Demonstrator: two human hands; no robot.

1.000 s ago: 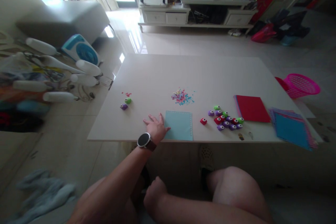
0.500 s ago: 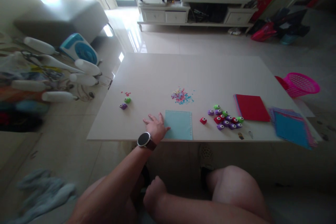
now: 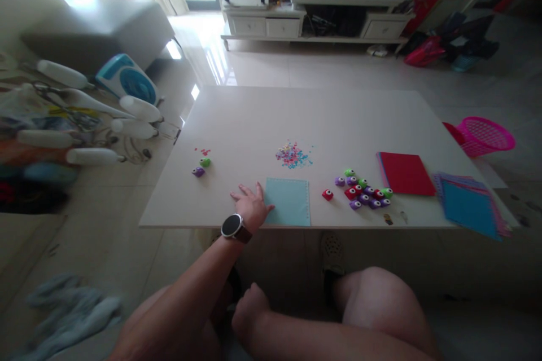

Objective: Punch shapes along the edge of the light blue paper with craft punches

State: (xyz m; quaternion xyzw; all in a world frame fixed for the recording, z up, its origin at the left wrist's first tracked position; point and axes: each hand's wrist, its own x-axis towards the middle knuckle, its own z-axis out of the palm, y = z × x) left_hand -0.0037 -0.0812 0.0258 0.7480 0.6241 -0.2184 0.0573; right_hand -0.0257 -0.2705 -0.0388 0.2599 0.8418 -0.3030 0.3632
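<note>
My left hand (image 3: 252, 204), with a watch on its wrist, lies flat on the near edge of the white table (image 3: 305, 118), fingers spread, touching the left edge of a light blue paper sheet (image 3: 288, 202). My right hand (image 3: 248, 313) rests below the table as a closed fist near my knee, holding nothing. Right of the sheet lies a cluster of small red, purple and green paper punches (image 3: 364, 192), with one red punch (image 3: 327, 194) apart from it. A pile of coloured paper bits (image 3: 291, 155) sits beyond the sheet.
A green and a purple punch (image 3: 202, 166) lie at the table's left. A red paper stack (image 3: 404, 173) and a blue-topped stack (image 3: 470, 208) are at the right. A pink basket (image 3: 485, 135) stands on the floor right of the table; clutter and a fan (image 3: 127, 79) are left.
</note>
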